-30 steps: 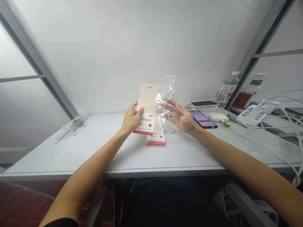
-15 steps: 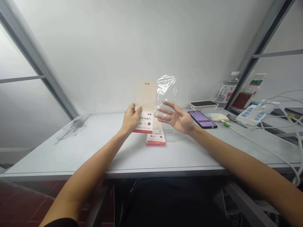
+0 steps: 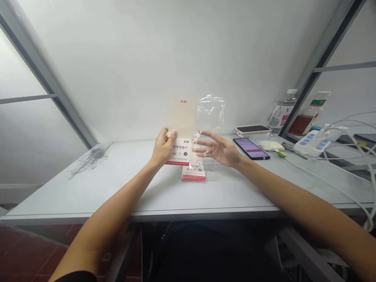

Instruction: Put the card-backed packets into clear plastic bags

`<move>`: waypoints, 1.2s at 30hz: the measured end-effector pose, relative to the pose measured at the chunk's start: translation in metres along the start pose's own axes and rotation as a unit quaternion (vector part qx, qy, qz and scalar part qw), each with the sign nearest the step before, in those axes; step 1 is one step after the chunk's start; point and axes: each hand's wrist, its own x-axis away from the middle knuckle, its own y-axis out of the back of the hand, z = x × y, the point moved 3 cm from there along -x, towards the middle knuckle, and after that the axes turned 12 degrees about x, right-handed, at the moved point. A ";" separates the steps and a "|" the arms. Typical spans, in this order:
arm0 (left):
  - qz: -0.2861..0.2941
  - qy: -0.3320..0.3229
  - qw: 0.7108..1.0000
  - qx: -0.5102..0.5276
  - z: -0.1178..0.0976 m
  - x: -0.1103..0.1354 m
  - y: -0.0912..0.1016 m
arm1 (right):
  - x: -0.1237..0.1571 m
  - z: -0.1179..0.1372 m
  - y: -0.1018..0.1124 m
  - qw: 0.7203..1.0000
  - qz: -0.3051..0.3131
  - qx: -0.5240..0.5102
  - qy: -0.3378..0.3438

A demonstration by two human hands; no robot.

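Note:
My left hand (image 3: 165, 148) is closed around a ruler set packet (image 3: 181, 121), cream above and white and red below, with Chinese print. It stands nearly upright above the table, thumb on its face. To its right, my right hand (image 3: 221, 150) has its fingers spread apart at a clear plastic bag (image 3: 210, 113). The bag stands upright and overlaps the fingers; whether they are inside or behind it, I cannot tell. Below both hands lies a small stack of similar red-edged packets (image 3: 194, 175), partly covered by the held packet and the bag.
On the right are a lit phone (image 3: 251, 148), a second phone (image 3: 253, 129), a bottle (image 3: 283, 111), another bottle with dark red liquid (image 3: 305, 117), and a power strip (image 3: 313, 141) with tangled white cables. Dark scribbles (image 3: 91, 159) mark the white table (image 3: 117, 188) at left.
The clear bag has shifted slightly right, its top spreading wider. My right hand has dipped a little, fingers still apart. The left hand and its packet are almost unmoved.

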 end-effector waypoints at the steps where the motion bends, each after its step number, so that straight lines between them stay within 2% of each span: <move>1: 0.004 0.006 1.000 0.006 0.001 0.000 0.000 | 0.000 -0.001 -0.001 1.000 0.005 0.001 -0.002; 9: 0.029 0.010 0.999 -0.010 0.013 -0.003 0.000 | -0.005 -0.010 -0.003 0.999 -0.007 0.008 -0.035; 21: 0.019 0.049 0.998 -0.033 0.011 0.001 0.000 | -0.007 -0.006 0.003 0.998 -0.068 0.014 0.008; 29: 0.074 0.083 0.993 -0.034 0.014 0.003 -0.006 | -0.008 -0.008 0.004 0.998 -0.055 0.003 0.010; 36: 0.095 0.057 0.993 -0.042 0.013 0.002 -0.007 | -0.008 -0.005 0.005 0.997 -0.072 0.008 0.010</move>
